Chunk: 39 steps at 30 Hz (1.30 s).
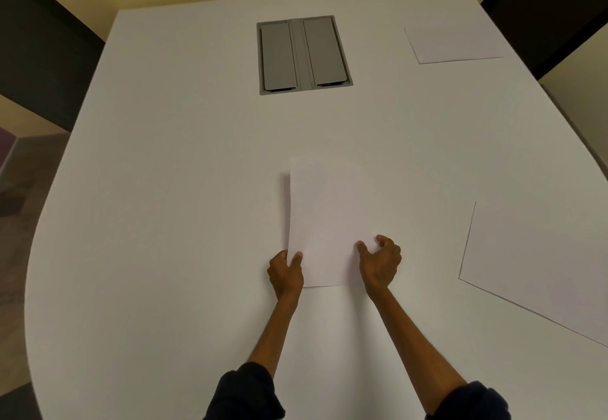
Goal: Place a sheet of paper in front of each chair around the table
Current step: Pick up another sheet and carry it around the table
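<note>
Both hands grip one sheet, and they come out of two dark fabric sleeves (245, 393) pushed up the forearms. At the far left stands the first of two dark, flat-backed chairs (42, 51), drawn up to the single white matte table (148, 189) with its rounded near edge. The left hand (285, 271) pinches the lower left edge of a plain white rectangular sheet of paper (329, 222), with the thumb on top and the fingers curled round the edge. This sheet lies lengthwise near the middle of the table with its far end blurred, and a thin second edge shows along its left side. I cannot tell whether that is a shadow or another sheet beneath it. Beyond it, set flush into the tabletop, is one grey rectangular metal hatch (304, 54) with two long smooth flaps side by side. The right hand (380, 263) holds the same sheet at its lower right. Its thumb is laid on the paper's face and its fingers are curled at the right edge, half closed, though whether they reach under the paper is not clear. Three sheets can be counted in all. The second flat white sheet (454, 43) lies far off on the right in front of the second dark chair (552, 8). The third, larger-looking white sheet (539, 265) lies askew near the table's right edge, well apart from the hands.
</note>
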Motion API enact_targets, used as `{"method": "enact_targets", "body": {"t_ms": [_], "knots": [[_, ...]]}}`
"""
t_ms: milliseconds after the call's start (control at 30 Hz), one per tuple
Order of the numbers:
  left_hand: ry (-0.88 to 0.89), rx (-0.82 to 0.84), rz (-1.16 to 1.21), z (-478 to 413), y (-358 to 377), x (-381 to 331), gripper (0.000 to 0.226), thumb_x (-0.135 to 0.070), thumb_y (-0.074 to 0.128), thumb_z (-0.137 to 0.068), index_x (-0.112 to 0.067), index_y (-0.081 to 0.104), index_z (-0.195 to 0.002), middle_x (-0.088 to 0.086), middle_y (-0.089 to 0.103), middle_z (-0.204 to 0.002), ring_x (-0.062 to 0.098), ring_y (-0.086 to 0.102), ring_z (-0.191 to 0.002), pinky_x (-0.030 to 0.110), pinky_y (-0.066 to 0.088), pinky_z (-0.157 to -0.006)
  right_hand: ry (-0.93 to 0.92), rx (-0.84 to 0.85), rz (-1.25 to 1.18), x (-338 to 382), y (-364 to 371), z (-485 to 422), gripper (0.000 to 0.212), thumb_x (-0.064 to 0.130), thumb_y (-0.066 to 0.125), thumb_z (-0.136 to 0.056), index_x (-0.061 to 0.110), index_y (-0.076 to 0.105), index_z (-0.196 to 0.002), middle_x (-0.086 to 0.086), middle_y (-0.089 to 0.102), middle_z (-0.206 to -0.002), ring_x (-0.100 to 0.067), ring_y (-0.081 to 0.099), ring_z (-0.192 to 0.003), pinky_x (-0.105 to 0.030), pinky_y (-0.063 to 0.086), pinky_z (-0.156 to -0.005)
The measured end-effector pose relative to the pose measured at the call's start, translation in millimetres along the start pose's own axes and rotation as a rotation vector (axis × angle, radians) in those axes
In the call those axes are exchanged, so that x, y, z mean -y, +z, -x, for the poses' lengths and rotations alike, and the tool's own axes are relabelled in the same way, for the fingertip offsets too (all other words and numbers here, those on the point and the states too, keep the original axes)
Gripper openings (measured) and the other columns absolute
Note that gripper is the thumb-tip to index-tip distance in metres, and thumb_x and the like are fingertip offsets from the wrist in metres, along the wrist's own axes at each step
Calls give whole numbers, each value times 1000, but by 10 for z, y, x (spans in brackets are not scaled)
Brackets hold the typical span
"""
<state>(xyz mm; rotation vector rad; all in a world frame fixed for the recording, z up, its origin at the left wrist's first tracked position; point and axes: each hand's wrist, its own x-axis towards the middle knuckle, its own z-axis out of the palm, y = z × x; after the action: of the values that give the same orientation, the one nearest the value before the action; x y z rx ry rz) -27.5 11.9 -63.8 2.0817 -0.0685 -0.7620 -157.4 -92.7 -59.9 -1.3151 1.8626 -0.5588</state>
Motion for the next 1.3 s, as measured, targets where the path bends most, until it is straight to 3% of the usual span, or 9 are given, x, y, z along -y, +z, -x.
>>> {"method": "enact_targets", "body": {"t_ms": [133,300,467,600,733,933,1200,1300], "knots": [[33,85,186,35,-75,-47,6,-13,68,-89,-8,67,-93,0,69,-88,19,64,-85,26,48,-77,10,19,20,33,2,-33,49,33,72,-83,12,56,-123,-8,58,-123,-29,48,-119,-46,44,-95],[61,130,228,23,-131,-49,19,-14,68,-89,-2,69,-105,6,69,-99,20,65,-91,27,50,-81,14,7,-42,51,-25,-30,34,34,67,-86,13,62,-113,-4,65,-110,-27,59,-105,-47,45,-96],[76,145,240,54,-176,-102,12,-15,69,-89,-8,70,-97,4,71,-96,18,66,-88,28,52,-82,14,-18,-117,102,-81,-17,28,34,65,-89,10,67,-104,-4,69,-103,-25,64,-94,-44,51,-91],[105,146,249,150,-268,-200,7,-17,69,-89,-11,68,-90,-1,70,-87,15,65,-82,19,52,-71,-6,15,-286,177,-229,23,22,25,66,-90,4,66,-87,-1,61,-77,-19,54,-72,-28,45,-71],[157,142,241,306,-424,-328,12,-20,68,-89,-8,68,-92,1,71,-88,17,66,-83,19,52,-71,-38,69,-384,251,-433,160,25,21,67,-90,3,59,-75,0,46,-64,-17,41,-62,-25,37,-61],[200,148,268,671,-812,-375,32,-28,64,-92,4,62,-90,6,62,-82,19,55,-75,27,46,-69,-163,182,-508,335,-798,560,20,25,63,-93,6,66,-89,-3,63,-81,-14,54,-73,-23,44,-71],[314,7,346,1481,-1555,-287,18,-22,60,-95,-5,63,-96,2,67,-89,15,61,-79,25,52,-72,-329,334,-583,380,-1150,1383,20,26,65,-92,8,68,-101,-6,69,-98,-16,61,-87,-24,49,-79],[341,-82,352,1719,-1911,-162,20,-22,59,-96,-3,64,-99,2,67,-92,12,62,-79,15,51,-67,-362,411,-605,395,-1130,1715,19,25,65,-92,9,68,-101,-6,69,-98,-16,62,-87,-24,50,-79]]}}
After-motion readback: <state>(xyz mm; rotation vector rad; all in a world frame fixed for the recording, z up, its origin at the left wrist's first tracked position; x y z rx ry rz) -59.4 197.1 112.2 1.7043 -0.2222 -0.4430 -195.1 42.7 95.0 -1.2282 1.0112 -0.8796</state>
